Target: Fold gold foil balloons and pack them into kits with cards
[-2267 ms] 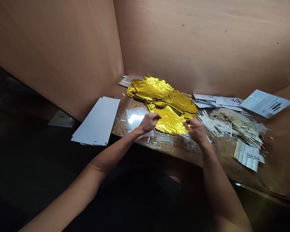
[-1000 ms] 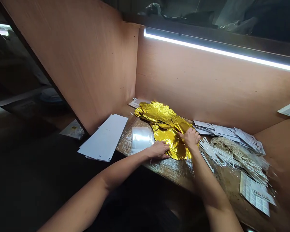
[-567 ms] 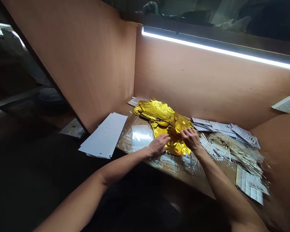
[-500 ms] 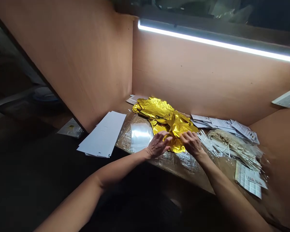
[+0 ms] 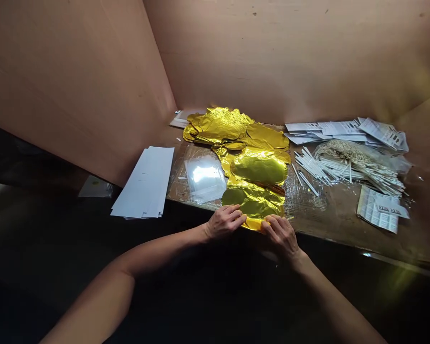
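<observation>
2 hands (image 5: 225, 221) (image 5: 279, 235) on 1 gold foil balloon (image 5: 254, 191)

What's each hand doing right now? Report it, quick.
Left hand: fingertips on the gold foil balloon; grip cannot be told.
Right hand: closed on the balloon's near edge.

Plastic-covered table (image 5: 329, 224) with gold foil balloon (image 5: 254, 165), white sticks (image 5: 326, 169), printed sheets (image 5: 376, 209)

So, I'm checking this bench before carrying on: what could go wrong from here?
The gold foil reaches the front edge of the table, so it might slide off if the left hand and right hand release it. Pressing could crease it. Loose white sticks nearby might snag it.
</observation>
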{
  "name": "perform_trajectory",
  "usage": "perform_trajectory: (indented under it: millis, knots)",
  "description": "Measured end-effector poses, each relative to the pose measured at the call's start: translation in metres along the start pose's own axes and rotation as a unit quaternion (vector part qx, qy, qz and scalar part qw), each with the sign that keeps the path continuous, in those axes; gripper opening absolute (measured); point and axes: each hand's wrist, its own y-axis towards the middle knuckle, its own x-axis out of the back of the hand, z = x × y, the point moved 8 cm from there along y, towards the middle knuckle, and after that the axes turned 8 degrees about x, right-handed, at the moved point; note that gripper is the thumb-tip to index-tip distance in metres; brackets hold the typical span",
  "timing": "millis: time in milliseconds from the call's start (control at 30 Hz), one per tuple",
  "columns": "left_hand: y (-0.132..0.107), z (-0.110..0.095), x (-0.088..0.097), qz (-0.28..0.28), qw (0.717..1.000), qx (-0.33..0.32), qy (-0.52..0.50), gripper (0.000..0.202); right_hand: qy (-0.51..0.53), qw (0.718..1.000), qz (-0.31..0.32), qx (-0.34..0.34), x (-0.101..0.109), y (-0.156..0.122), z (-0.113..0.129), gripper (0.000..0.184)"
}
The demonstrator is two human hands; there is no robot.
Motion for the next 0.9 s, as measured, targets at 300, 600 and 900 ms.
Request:
perform_trajectory:
  millis: [300,600,900]
  knots:
    - [0.023,0.004,0.010,0.032,0.999,-0.015,0.013,0.023,0.053,0.999,-0.006,0.005,0.005,0.022,-0.009,0.025]
    - [0.061,0.064,-0.008,0.196,0.930,0.311,-0.004,0.044,0.145,0.920,0.162,-0.326,-0.040,0.041,-0.092,0.039]
    - [0.041,-0.001,-0.002,0.105,0.994,-0.010,-0.010,0.036,0.115,0.900,0.254,-0.336,-0.024,0.031,-0.069,0.024]
